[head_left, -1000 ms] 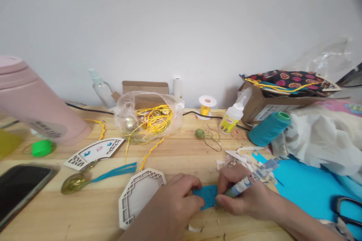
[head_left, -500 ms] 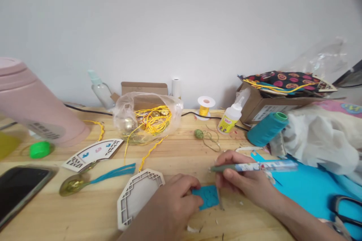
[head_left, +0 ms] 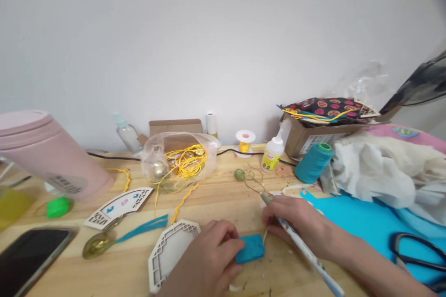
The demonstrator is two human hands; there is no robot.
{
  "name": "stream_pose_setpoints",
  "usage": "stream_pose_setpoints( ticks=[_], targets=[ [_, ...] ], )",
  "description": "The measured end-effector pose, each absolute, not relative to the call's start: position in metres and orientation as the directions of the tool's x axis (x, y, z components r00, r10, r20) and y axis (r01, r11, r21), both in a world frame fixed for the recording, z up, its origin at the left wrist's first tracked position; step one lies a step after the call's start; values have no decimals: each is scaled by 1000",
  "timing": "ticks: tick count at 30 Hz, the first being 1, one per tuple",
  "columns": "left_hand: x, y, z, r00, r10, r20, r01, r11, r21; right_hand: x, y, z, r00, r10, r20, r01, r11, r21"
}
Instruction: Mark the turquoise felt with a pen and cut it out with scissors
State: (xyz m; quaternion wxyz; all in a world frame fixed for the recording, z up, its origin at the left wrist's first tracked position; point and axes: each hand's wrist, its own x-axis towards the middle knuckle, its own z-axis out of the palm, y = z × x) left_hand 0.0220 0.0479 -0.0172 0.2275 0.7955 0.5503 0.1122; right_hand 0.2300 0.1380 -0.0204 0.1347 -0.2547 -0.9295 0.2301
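Note:
My left hand (head_left: pixel 218 253) is closed, thumb and fingers pinching the left end of a small blue rectangular piece (head_left: pixel 251 248) with dark lines on its top. A pen (head_left: pixel 304 253) with a grey-green end and a patterned white-and-blue barrel lies through my right hand (head_left: pixel 296 220), which is closed around it. The pen's long barrel slants down toward me. Close to the blue piece's right edge, a thin pale strip (head_left: pixel 265 236) runs up to my right fingertips; whether they grip it I cannot tell. Beside my left wrist lies an octagonal wooden frame (head_left: pixel 174 253) on a yellow cord.
Scissors (head_left: pixel 413 250) rest on blue sheet material (head_left: pixel 358 222) at right. A glue bottle (head_left: pixel 272 153), teal thread cone (head_left: pixel 314 163) and yellow spool (head_left: pixel 245 143) stand behind. Leftward are a fan-shaped ornament (head_left: pixel 118 206), a phone (head_left: pixel 33 255) and a leaning pink tumbler (head_left: pixel 59 158).
The pen has swung from roughly level to slanting down toward me. My right hand has turned with it beside the blue piece. The whole view has shifted slightly.

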Motion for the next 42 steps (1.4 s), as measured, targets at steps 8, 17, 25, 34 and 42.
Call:
stream_pose_setpoints(
  ticks=[8,17,25,34,42],
  targets=[
    [18,48,-11,344,935,-85,811,-250,529,242,140,0,-821,550,156,475,808,-349],
    [21,46,-18,253,967,24,753,-212,622,214,113,-19,-829,529,183,369,762,-533],
    [23,42,-7,252,966,59,755,-234,613,211,109,-22,-798,561,222,334,718,-610],
    [21,46,-8,130,989,72,741,-145,656,205,111,-28,-659,729,185,409,553,-726],
    [-10,51,-10,-318,940,122,505,59,861,202,117,-45,-489,871,38,236,174,-956]
  ],
)
